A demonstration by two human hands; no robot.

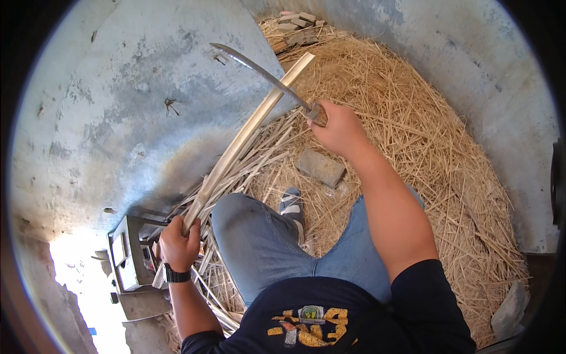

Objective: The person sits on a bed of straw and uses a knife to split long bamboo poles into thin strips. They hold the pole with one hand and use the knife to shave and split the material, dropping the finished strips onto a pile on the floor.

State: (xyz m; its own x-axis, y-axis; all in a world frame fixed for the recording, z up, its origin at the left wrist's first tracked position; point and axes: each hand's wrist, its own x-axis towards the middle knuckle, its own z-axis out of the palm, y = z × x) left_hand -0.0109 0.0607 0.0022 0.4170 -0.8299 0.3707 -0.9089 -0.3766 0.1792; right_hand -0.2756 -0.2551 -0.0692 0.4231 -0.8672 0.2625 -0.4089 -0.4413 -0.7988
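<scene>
Straw [401, 118] rings a grey block [321, 167], weathered walls [454, 65] beyond. Left hand [180, 243] clasps a pale strip [240, 142] (left of the block); right hand [338, 127] clenches a curved knife [268, 75].

The sickle [262, 72] bars the way up the long strip [252, 121]; a wall [135, 76] closes the left edge of the straw [413, 147]; inside its right edge, passage is free.

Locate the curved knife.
In the head view, upper centre: the curved knife is in the right hand, its blade crossing the pale strip.
</scene>
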